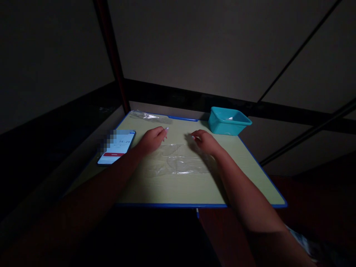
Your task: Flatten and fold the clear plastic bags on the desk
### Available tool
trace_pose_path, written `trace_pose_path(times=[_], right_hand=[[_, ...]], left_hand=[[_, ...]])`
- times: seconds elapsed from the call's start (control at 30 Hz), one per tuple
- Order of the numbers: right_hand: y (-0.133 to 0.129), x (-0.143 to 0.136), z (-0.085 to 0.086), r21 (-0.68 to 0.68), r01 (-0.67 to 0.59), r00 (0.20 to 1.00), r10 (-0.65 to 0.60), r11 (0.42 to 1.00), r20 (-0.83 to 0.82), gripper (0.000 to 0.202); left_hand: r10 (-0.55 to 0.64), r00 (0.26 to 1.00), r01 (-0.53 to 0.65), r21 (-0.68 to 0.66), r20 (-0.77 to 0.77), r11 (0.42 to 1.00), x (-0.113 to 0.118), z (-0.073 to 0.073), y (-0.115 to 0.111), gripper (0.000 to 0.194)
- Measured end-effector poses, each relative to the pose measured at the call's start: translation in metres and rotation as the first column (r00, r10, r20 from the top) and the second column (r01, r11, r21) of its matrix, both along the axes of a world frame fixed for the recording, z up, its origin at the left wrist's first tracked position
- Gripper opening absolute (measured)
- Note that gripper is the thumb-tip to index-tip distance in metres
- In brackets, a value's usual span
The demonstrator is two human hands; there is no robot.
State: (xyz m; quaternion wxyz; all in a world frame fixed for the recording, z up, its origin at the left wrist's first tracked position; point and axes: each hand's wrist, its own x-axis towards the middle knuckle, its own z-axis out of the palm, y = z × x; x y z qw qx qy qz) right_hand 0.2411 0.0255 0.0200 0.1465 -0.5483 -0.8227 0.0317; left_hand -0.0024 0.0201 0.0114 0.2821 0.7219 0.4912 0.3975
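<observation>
My left hand is closed above the table, its thumb and fingers pressed together. A small pale spot shows at its fingertips; whether that is a nail or a tiny object I cannot tell. To its right, my right hand is also closed in a pinch, with a bit of white and red at the fingertips, too small to name. The two hands are apart. Just below and between them, a clear plastic bag lies flat and slightly wrinkled on the table.
The pale yellow table has a blue edge. A lit phone lies at its left side. Another crumpled clear plastic piece is at the back left. A teal plastic basket stands at the back right. Walls rise close behind.
</observation>
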Motion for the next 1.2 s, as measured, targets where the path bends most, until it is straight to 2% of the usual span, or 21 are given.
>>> trace_pose_path(times=[0.1,0.2,0.3,0.4,0.53,0.73,0.87,0.97,1.03,1.13,1.2], right_hand=[[0.005,0.011,0.006,-0.015,0.104,0.994,-0.103,0.994,0.041,0.024],[0.007,0.017,0.009,-0.059,0.158,0.987,-0.155,0.986,0.051,0.019],[0.008,0.018,0.007,-0.136,0.12,0.992,-0.123,0.983,-0.017,0.023],[0.009,0.016,0.001,-0.232,0.052,0.99,-0.08,0.971,-0.112,0.031],[0.007,0.01,-0.003,-0.307,-0.003,0.985,-0.05,0.952,-0.164,0.035],[0.001,0.002,0.001,-0.186,0.047,0.994,-0.027,0.981,0.106,0.03],[0.0,0.002,0.001,-0.166,0.061,0.984,-0.032,0.984,0.173,0.031],[-0.003,-0.001,0.003,-0.128,0.031,0.988,-0.012,0.991,0.153,0.028],[-0.009,-0.006,0.007,-0.112,-0.003,0.993,0.015,0.994,0.114,0.027],[-0.023,-0.017,0.016,-0.088,-0.102,0.994,0.104,0.991,0.02,0.026],[-0.035,-0.023,0.023,-0.088,-0.213,0.976,0.207,0.973,-0.069,0.023]], left_hand=[[-0.09,0.973,0.124,0.151,-0.214,0.981,0.001,-0.001,-0.006,0.026],[-0.204,0.917,0.285,0.204,-0.342,0.937,0.004,-0.002,-0.012,0.026],[-0.298,0.86,0.403,0.193,-0.415,0.894,0.008,-0.003,-0.017,0.029],[-0.321,0.832,0.447,0.203,-0.453,0.871,0.01,-0.005,-0.018,0.031],[-0.271,0.815,0.434,0.23,-0.512,0.871,0.007,-0.012,-0.013,0.033],[-0.236,0.735,0.431,0.169,-0.636,0.886,0.006,-0.026,-0.009,0.051],[-0.227,0.73,0.417,0.156,-0.645,0.895,0.007,-0.029,-0.009,0.055],[-0.252,0.767,0.412,0.153,-0.591,0.898,0.008,-0.026,-0.01,0.051],[-0.249,0.825,0.379,0.169,-0.508,0.91,0.008,-0.021,-0.009,0.043],[-0.126,0.944,0.193,0.201,-0.306,0.96,0.007,-0.012,-0.008,0.036],[-0.014,0.99,0.04,0.188,-0.14,0.981,0.006,-0.007,-0.007,0.037]])
